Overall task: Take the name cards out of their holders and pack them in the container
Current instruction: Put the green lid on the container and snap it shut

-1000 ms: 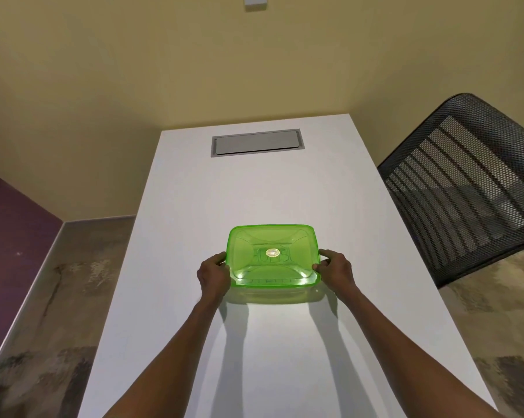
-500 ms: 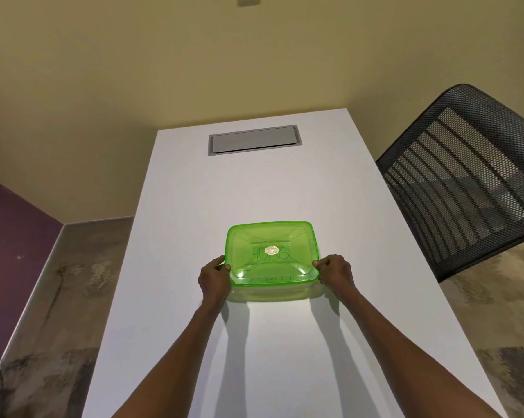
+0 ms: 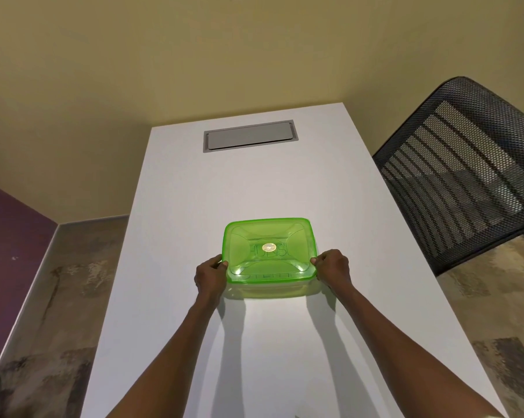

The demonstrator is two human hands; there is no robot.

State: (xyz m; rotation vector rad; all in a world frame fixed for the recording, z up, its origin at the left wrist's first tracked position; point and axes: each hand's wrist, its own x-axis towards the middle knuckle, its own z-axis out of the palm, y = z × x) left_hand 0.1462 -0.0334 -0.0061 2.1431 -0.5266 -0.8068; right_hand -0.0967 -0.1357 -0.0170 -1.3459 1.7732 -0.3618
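The green container (image 3: 269,254) sits on the white table (image 3: 254,182) between the two hands, its lid on. The left hand (image 3: 210,277) pinches the lid's left edge, and the right hand (image 3: 333,268) pinches its right edge. No name cards or holders are visible, so I judge the packing is finished or not yet begun.

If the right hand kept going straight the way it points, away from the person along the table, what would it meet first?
Probably nothing soon: beyond the right hand, gripping the green container, lies bare white table up to its far edge.
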